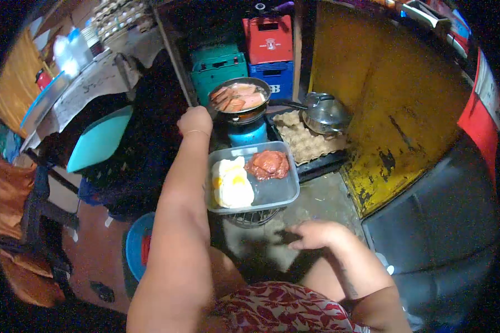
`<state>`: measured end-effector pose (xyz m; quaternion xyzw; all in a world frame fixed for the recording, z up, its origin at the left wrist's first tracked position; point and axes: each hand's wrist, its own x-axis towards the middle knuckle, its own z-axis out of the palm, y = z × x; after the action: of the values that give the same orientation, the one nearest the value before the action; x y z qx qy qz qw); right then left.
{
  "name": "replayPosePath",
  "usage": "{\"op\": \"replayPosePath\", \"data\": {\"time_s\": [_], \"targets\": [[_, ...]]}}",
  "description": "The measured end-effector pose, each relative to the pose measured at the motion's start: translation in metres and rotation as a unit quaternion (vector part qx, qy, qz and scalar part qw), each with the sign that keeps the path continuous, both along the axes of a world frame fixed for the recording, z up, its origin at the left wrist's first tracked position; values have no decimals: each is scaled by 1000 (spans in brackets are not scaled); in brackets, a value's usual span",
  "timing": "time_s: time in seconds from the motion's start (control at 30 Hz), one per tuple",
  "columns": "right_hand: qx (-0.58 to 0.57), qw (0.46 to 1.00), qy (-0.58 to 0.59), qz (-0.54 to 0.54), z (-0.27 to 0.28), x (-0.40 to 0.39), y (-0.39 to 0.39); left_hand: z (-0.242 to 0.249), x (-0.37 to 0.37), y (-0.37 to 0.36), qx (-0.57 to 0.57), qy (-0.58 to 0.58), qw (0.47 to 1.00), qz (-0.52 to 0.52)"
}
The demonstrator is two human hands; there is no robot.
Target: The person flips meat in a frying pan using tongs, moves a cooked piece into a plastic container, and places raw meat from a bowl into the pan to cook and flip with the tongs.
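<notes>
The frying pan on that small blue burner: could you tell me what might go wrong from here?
The left hand reaches right beside the frying pan of cooking slices, so a splash or a burn seems possible. The pan sits on a narrow blue burner; a knock could tip it. The grey tray of fried eggs rests on a small wire stand and might slide off.

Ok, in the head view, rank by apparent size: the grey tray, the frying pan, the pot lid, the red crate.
1. grey tray, clearly largest, though nearest the camera.
2. frying pan.
3. red crate and pot lid look alike; the crate sits farther back, so no ranking between them.
</notes>
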<state>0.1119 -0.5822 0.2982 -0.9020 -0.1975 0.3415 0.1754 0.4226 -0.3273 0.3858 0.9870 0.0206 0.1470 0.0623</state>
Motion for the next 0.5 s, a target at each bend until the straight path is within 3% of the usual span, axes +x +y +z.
{"op": "replayPosePath", "data": {"time_s": [0.13,0.23,0.5], "targets": [[90,996,7,-15,7,4,-12,6,25,-18,59,57,997,-11],[141,990,-7,-1,-3,7,-20,4,32,-23,116,13,993,-8],[148,989,-16,-10,-4,4,-20,17,49,-15,144,2,990,-8]]}}
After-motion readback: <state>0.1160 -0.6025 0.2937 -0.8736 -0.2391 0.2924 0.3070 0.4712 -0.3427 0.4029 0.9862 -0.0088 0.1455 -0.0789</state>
